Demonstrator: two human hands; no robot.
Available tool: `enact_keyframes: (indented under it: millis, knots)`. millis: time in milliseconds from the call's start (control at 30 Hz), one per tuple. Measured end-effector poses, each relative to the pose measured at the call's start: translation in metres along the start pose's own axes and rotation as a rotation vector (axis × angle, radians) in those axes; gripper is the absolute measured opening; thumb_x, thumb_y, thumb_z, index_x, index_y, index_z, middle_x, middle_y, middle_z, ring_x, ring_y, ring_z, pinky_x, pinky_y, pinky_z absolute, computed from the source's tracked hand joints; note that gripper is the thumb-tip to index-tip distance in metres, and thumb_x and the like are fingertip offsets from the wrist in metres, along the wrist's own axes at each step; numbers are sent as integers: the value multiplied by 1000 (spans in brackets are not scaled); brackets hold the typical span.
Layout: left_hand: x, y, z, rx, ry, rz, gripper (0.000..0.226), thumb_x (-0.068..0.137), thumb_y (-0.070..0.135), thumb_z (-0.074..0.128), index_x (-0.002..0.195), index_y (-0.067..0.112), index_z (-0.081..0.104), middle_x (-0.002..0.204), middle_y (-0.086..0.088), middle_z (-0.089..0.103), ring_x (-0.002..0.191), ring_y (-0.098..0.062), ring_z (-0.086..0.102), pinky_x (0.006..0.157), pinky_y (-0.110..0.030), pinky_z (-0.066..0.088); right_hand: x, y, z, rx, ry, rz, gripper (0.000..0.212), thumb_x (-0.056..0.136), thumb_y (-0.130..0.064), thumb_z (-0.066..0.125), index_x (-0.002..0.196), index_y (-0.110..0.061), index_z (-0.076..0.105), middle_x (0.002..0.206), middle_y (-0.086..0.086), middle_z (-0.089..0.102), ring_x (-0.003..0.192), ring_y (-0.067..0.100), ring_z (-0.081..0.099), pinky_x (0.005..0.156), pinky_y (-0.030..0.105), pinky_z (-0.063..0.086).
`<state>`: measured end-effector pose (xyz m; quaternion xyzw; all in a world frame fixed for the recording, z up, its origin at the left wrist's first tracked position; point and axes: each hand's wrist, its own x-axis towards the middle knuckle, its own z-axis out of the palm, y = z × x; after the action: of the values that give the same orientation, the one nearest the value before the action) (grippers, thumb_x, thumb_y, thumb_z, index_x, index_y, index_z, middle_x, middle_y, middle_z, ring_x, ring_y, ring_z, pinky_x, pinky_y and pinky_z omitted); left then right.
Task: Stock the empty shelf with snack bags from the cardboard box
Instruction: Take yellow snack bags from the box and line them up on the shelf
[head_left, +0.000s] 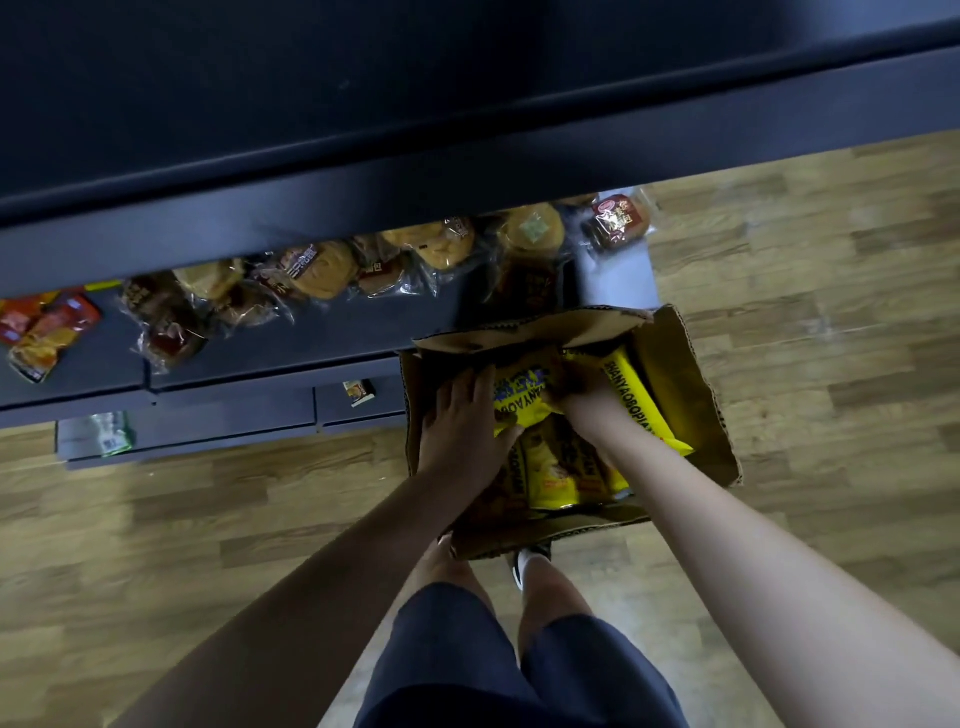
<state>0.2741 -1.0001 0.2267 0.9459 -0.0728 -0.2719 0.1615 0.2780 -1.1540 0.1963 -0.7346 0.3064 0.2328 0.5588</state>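
Both hands down in the cardboard box (691, 374), which sits open on the wood floor (831, 312) right against the base of the shelf unit, probably parked there so each load is a short lift to the shelf. Flaps folded out, so nothing blocks the reach.

Left hand (460, 426) laid over the near end of a yellow snack bag (524, 395), fingers spread along the top edge and thumb tucked under, so a loose clamp rather than a fist. Right hand (582, 397) pushed in from the other side, fingers buried behind the bag, so can't tell how tightly curled, but clearly pressing on the same bag or the next one. Looks like squeezing a bag between both palms to lift it out.

More yellow bags (561, 478) standing on edge lower in the box, plus one leaning along the right wall. Plenty left to move.

Dark empty shelf (311, 78) overhead, nothing on it. Lower shelf (311, 332) holding wrapped buns (322, 270) and some red packets (47, 332).

Both arms reaching straight down and forward, elbows nearly locked, body bent over the box.
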Motion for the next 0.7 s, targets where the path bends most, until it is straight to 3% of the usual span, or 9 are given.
enact_keyframes:
  millis: [133, 233, 300, 433, 567, 700]
  knots:
    - [5, -1, -6, 80, -82, 107, 98, 80, 56, 61, 151, 25, 2, 153, -4, 24, 140, -27, 23, 110, -45, 28, -8, -6, -18, -67, -103, -51, 45, 90, 0, 54, 133, -13, 50, 118, 3, 58, 104, 14, 49, 88, 26, 39]
    - [3, 4, -10, -50, -224, 142, 103, 79, 53, 65, 147, 39, -12, 151, -6, 24, 134, -32, 36, 102, -49, 40, -10, -15, -21, -153, -160, -120, 39, 90, -1, 53, 128, -12, 54, 109, 1, 57, 101, 13, 49, 78, 21, 41]
    - [-1, 6, -10, -33, -221, 145, 97, 82, 48, 62, 145, 44, -12, 144, -9, 29, 124, -35, 45, 95, -47, 45, -8, -19, -17, -157, -115, -164, 33, 89, -3, 55, 122, -10, 58, 110, 4, 61, 103, 18, 55, 81, 27, 44]
    - [-6, 8, -8, 114, -160, 61, 74, 90, 42, 52, 148, 37, 5, 137, -12, 31, 116, -38, 51, 86, -42, 45, -5, -14, -12, -314, 33, -190, 28, 90, -6, 53, 116, -6, 61, 119, 13, 63, 112, 26, 56, 80, 26, 40]
    - [-12, 8, -3, 114, -122, -117, 58, 96, 44, 42, 145, 24, 18, 134, -16, 34, 112, -38, 52, 77, -38, 44, -9, 0, -13, -560, 6, -88, 40, 86, -1, 47, 125, -4, 52, 124, 20, 58, 114, 34, 53, 85, 30, 42]
    - [-14, 7, 3, 152, -90, -180, 62, 98, 43, 37, 147, 12, 15, 137, -20, 28, 122, -37, 41, 79, -40, 45, -12, 4, -8, -744, -58, -81, 40, 91, -18, 50, 128, -6, 45, 117, 20, 60, 106, 36, 57, 79, 36, 46]
